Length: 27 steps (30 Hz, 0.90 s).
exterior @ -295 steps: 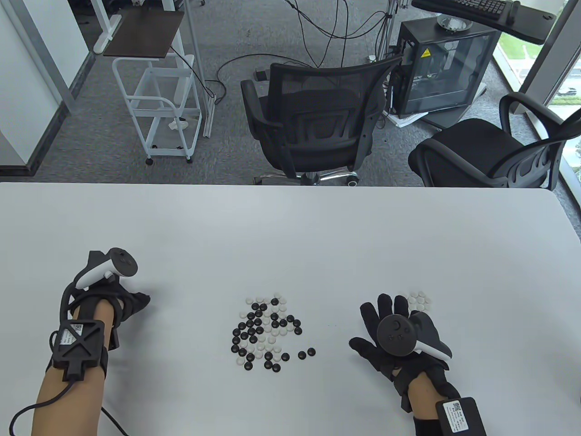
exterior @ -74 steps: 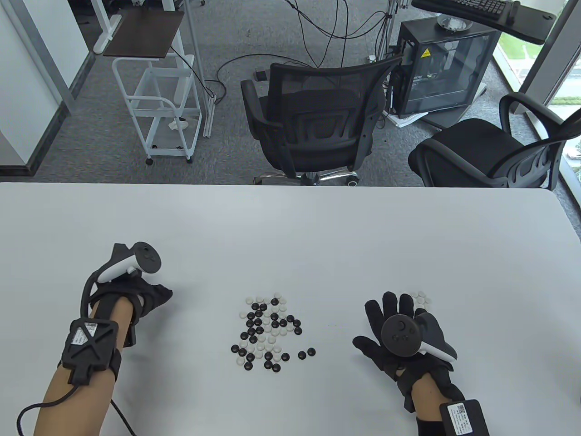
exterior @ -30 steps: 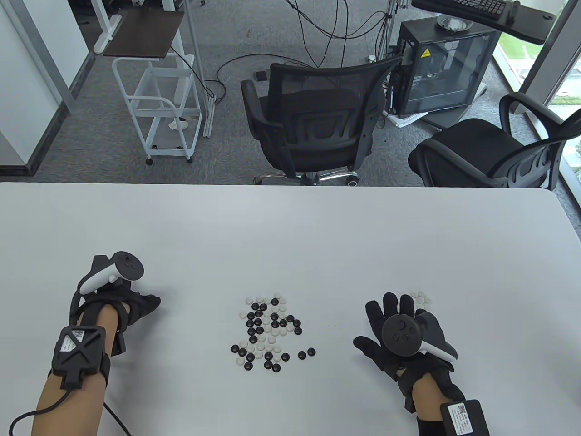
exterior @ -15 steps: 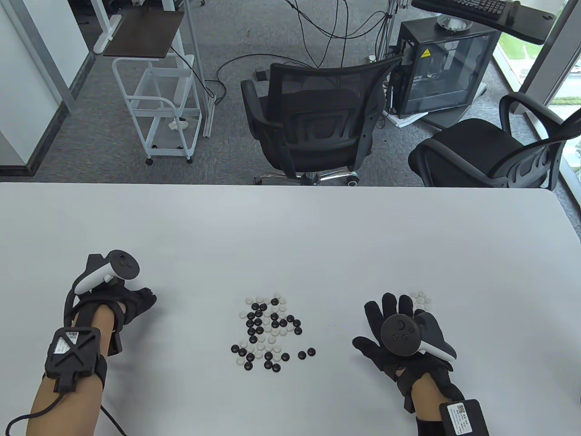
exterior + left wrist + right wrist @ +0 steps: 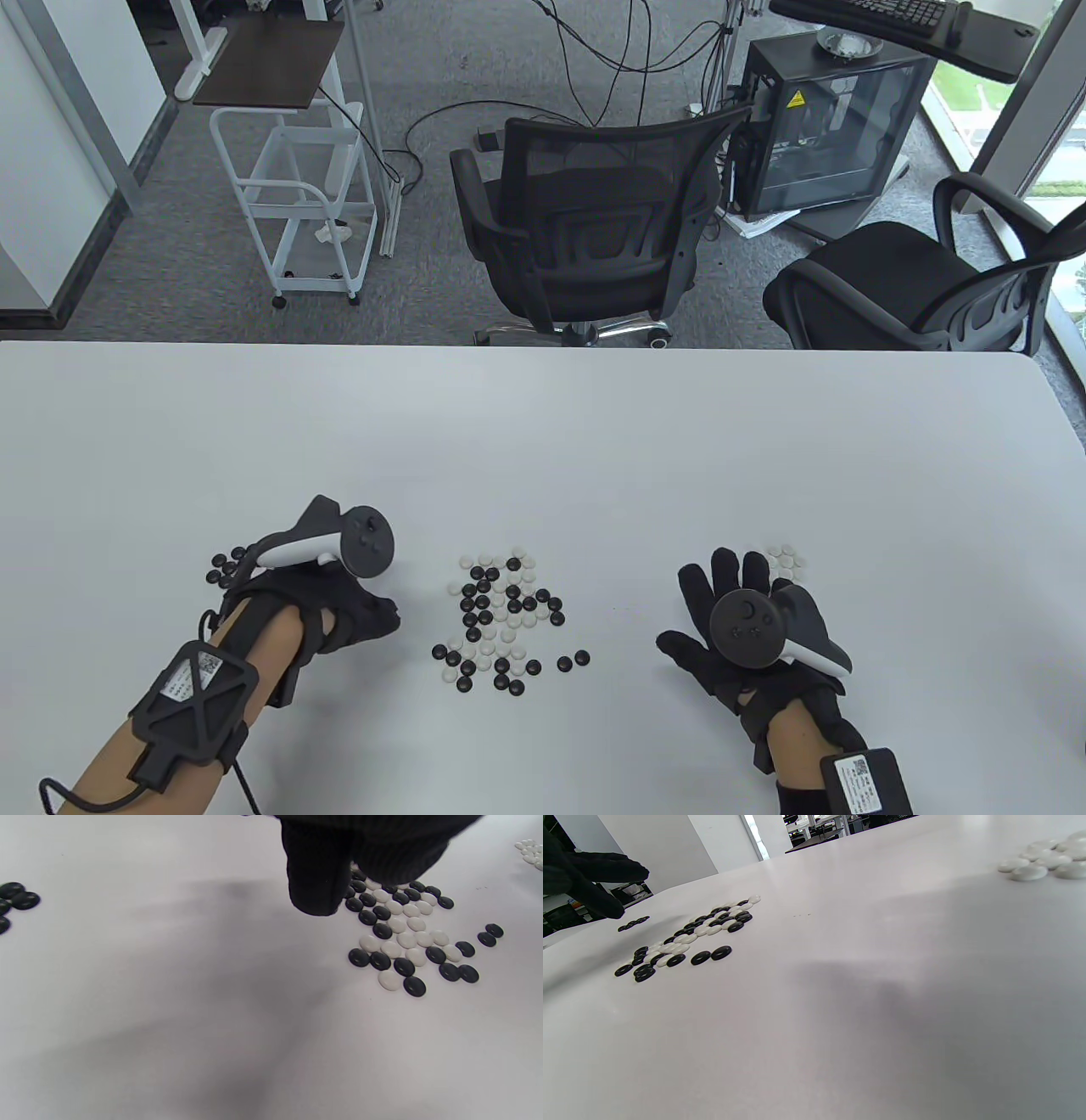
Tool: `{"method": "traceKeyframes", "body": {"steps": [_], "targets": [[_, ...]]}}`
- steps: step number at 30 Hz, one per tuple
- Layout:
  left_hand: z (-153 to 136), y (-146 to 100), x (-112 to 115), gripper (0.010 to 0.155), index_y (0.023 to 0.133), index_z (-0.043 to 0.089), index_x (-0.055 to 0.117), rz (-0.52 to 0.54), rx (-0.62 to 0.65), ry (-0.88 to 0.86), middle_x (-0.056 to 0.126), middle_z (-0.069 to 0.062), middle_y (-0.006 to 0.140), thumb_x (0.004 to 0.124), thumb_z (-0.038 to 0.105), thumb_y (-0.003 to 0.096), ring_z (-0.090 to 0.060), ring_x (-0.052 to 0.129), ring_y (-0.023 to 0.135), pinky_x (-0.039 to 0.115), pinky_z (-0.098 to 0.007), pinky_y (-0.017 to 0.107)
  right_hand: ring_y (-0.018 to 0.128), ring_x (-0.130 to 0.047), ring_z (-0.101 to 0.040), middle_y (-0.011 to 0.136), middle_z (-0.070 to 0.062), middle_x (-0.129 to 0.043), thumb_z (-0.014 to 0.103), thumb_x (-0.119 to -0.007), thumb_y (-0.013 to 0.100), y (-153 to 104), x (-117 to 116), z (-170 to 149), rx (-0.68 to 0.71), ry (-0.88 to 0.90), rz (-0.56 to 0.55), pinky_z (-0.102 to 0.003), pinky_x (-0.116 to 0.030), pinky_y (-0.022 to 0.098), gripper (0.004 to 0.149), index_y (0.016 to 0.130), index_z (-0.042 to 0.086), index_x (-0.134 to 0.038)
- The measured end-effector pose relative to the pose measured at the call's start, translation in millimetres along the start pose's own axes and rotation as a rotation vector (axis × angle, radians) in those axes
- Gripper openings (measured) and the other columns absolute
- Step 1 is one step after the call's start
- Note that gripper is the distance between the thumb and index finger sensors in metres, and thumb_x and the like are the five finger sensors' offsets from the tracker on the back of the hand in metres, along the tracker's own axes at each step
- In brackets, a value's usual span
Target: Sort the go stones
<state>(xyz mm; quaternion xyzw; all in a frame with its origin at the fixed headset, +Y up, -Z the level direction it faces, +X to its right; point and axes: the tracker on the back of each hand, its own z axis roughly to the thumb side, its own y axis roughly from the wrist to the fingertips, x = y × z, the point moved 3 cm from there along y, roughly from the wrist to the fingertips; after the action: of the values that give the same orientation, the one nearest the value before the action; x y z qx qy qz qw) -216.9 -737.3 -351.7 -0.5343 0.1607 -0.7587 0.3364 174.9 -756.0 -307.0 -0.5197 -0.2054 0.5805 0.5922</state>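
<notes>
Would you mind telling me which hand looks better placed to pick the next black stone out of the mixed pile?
Probably the left hand: its fingers hang close beside the mixed pile, and the black group lies on its side. The right hand lies spread flat further off, by the white group.

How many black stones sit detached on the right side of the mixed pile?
2. The nearer black stone lies just right of the mixed pile; the farther black stone sits beside it, rightward. Nothing covers that spot.
</notes>
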Motion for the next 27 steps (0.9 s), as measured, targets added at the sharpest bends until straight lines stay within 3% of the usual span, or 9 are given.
{"method": "traceKeyframes", "body": {"steps": [7,14,20,27], "targets": [[38.1,17.6,22.5,0.060,0.113,0.033,0.061,-0.033,0.089,0.078,-0.001,-0.024,0.115,0.059,0.050,0.0563,-0.056,-0.006,0.097,0.009,-0.083,0.056,0.081,0.007,-0.074,0.103,-0.053,0.000,0.048,-0.053,0.061,-0.6,0.6,-0.3,0.003,0.003,-0.010,-0.088,-0.006,0.048,0.087,0.114,-0.013,-0.020],[29.5,27.6,45.6,0.062,0.115,0.036,0.046,-0.072,0.052,0.101,-0.007,-0.025,0.112,0.057,0.050,0.0559,-0.056,-0.010,0.095,0.006,-0.083,0.055,0.080,0.009,-0.073,0.102,-0.053,0.003,0.048,-0.053,0.061,-4.5,6.5,0.8,-0.001,-0.041,-0.076,-0.087,-0.004,0.047,0.088,0.114,-0.012,-0.017],[-28.1,5.9,54.8,0.060,0.114,0.036,0.049,-0.043,-0.086,0.031,-0.005,-0.025,0.113,0.058,0.049,0.0561,-0.056,-0.010,0.095,0.006,-0.083,0.055,0.078,0.013,-0.071,0.102,-0.052,0.004,0.048,-0.053,0.061,-7.8,13.2,5.6,-0.006,-0.133,-0.163,-0.084,0.000,0.046,0.088,0.113,-0.012,-0.015],[-122.4,-20.6,65.5,0.061,0.114,0.037,0.051,-0.017,-0.277,-0.171,-0.008,-0.023,0.112,0.055,0.050,0.0545,-0.055,-0.014,0.094,0.002,-0.082,0.054,0.078,0.012,-0.071,0.102,-0.052,0.004,0.048,-0.053,0.061,-8.4,14.1,5.7,-0.001,-0.122,-0.158,-0.084,0.001,0.046,0.088,0.113,-0.012,-0.015]]}}
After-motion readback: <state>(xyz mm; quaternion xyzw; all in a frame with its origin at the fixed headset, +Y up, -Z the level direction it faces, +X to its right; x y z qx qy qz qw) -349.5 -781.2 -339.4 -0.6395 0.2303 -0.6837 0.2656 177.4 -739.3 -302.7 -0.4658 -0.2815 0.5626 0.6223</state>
